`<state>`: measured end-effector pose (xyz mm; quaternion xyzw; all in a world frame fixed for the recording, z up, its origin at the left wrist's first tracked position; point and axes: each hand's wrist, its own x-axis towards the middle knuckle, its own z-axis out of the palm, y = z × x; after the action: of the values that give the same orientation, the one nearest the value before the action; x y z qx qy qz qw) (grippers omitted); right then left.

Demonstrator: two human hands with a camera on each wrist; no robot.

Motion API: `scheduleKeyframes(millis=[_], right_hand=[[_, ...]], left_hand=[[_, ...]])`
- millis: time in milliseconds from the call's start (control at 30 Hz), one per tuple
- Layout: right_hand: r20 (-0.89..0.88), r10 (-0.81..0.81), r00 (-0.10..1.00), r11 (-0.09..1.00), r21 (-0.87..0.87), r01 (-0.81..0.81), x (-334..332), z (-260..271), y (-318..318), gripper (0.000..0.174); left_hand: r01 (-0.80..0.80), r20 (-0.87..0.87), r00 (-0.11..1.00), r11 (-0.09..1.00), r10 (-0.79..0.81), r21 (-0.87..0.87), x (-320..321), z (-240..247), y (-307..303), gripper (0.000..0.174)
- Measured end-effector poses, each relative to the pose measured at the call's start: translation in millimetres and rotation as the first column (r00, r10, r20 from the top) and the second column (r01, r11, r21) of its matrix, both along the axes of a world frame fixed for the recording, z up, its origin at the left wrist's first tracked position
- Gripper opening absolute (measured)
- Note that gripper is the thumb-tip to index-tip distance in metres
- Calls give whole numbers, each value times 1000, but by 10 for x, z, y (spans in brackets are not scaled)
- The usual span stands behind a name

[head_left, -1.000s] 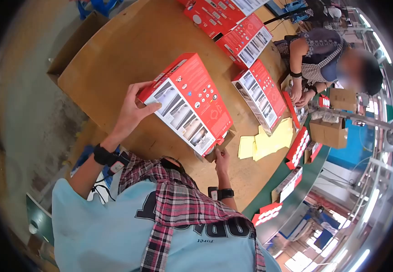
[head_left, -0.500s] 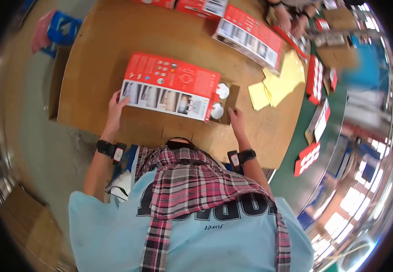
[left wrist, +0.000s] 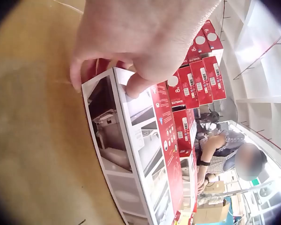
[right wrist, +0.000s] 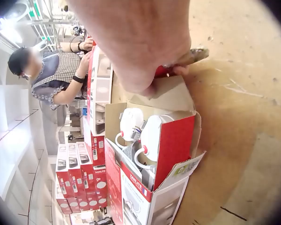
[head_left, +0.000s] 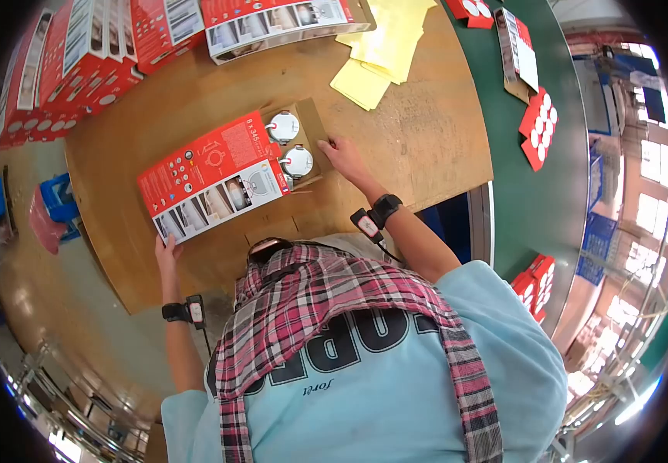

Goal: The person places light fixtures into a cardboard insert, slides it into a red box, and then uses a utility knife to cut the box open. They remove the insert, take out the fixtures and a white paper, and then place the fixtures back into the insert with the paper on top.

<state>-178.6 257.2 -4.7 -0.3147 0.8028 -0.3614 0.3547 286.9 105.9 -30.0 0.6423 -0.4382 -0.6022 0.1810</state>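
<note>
A red and white printed cardboard box (head_left: 214,181) lies at an angle on the wooden table, its right end open. White round lamp units (head_left: 298,162) with red-tipped loops show inside that end. My left hand (head_left: 167,255) grips the box's closed left end, thumb on the printed panel and fingers around the corner, as the left wrist view shows. At the open end my right hand (head_left: 345,160) pinches a brown cardboard flap (right wrist: 171,93) with curled fingers. A small dark-tipped piece (right wrist: 199,55) sticks out past those fingers; I cannot tell what it is.
Stacked red boxes (head_left: 91,58) stand at the table's back left, with another box (head_left: 276,27) behind mine. Yellow sheets (head_left: 380,54) lie back right. A green surface (head_left: 531,201) alongside carries red cards with white discs (head_left: 538,127). Another person (right wrist: 56,77) works across the table.
The box was tilted up, came down flat onto the table, and has turned so its open end points away to the right. The right hand stays at that end; the head view has swung right.
</note>
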Motion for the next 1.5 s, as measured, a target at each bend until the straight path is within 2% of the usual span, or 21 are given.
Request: scheduleKeyframes(millis=[200, 433, 1133, 1367, 1500], right_hand=[[-56, 15, 998, 1000, 5, -14, 16, 77, 11, 35], [-96, -4, 995, 1000, -25, 2, 22, -44, 22, 36], [-127, -16, 992, 998, -67, 7, 30, -206, 18, 36], [-148, -7, 989, 1000, -14, 5, 62, -187, 40, 35], [-127, -19, 992, 999, -35, 15, 67, -358, 43, 35]], left_hand=[[29, -54, 998, 1000, -30, -4, 66, -53, -38, 38], [19, -13, 1000, 1000, -19, 13, 67, -60, -60, 37], [-15, -58, 998, 1000, 16, 11, 4, -4, -27, 36], [-40, -103, 994, 999, 41, 13, 22, -29, 37, 33], [-55, -82, 995, 998, 54, -15, -35, -39, 69, 36]])
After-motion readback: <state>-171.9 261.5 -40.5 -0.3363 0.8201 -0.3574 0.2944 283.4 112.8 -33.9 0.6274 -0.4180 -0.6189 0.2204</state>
